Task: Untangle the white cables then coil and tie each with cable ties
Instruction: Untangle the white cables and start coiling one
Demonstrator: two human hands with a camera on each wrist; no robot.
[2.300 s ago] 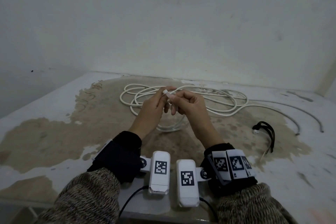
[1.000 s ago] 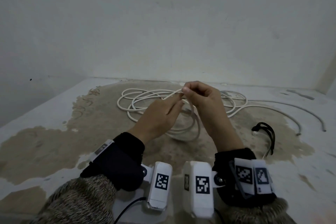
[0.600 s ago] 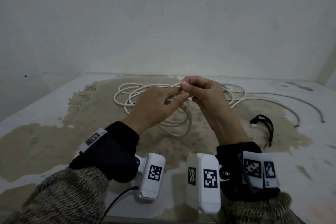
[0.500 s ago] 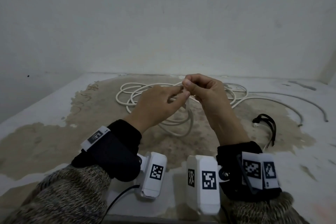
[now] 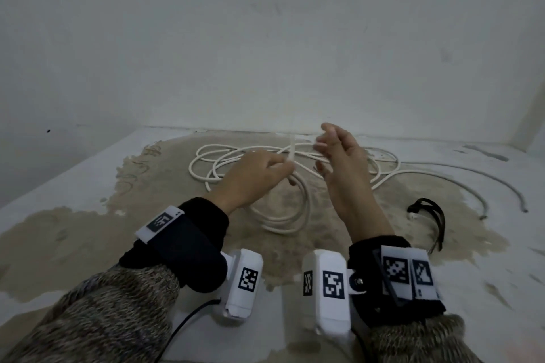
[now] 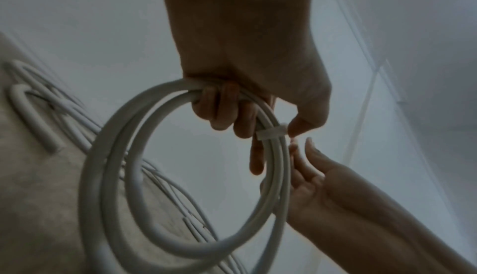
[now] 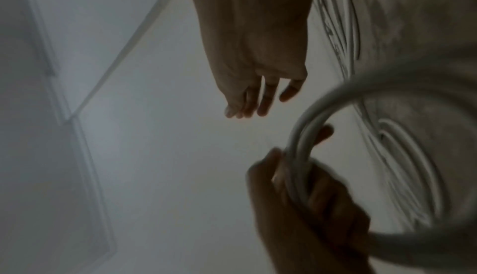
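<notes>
Under left wrist — perhaps tied coil (image 6: 180, 176)

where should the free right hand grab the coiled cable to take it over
Probably the coiled cable's open lower arc, from the right hand's own side: the left hand fills the top, the white tie sits just below, and the strands lie bundled.

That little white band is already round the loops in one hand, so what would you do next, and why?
Probably set the tied coil down apart from the rest. The white tie is already wrapped round its loops, the left hand alone grips it, and the right hand is open and off it. A loose tangle of white cable on the table remains.
</notes>
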